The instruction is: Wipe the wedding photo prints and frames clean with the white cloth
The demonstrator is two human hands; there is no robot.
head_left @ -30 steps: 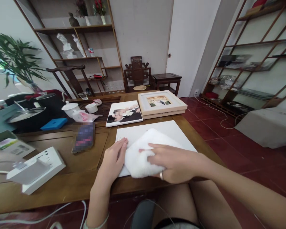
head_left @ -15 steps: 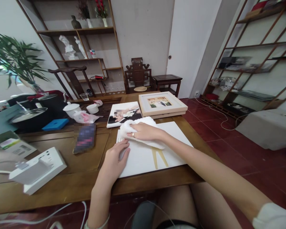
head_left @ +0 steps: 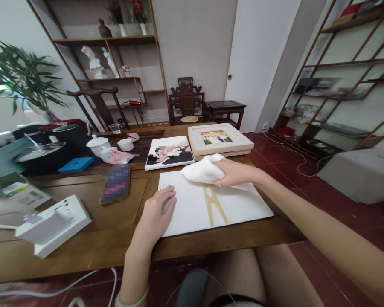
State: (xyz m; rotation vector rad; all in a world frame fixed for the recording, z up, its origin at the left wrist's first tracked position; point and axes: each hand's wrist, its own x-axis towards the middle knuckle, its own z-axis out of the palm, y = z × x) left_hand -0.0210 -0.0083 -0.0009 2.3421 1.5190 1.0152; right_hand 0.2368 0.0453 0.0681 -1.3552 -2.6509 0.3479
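A white board (head_left: 188,213) with a gold, A-like shape (head_left: 215,204) on it lies near the table's front edge. My left hand (head_left: 159,210) rests on the board's left side, fingers stretched out and holding nothing. In my right hand (head_left: 235,171) is a bunched white cloth (head_left: 202,169), over the board's far part. The cloth covers the top of the gold shape. Just behind the board lie a photo panel (head_left: 169,152) of people in dark and white clothes and a pale wooden frame (head_left: 222,138) with a smaller picture inside.
On the left stand a white power adapter block (head_left: 56,224), an open small box (head_left: 19,189), a blue box (head_left: 76,164), a dark patterned pouch (head_left: 115,183) and white teaware (head_left: 97,145). A black pot (head_left: 41,155) sits farther left. Cables hang below the table's edge.
My right hand has moved the cloth to the right across the board, uncovering more of the gold shape. My left hand has stayed on the board's left side.
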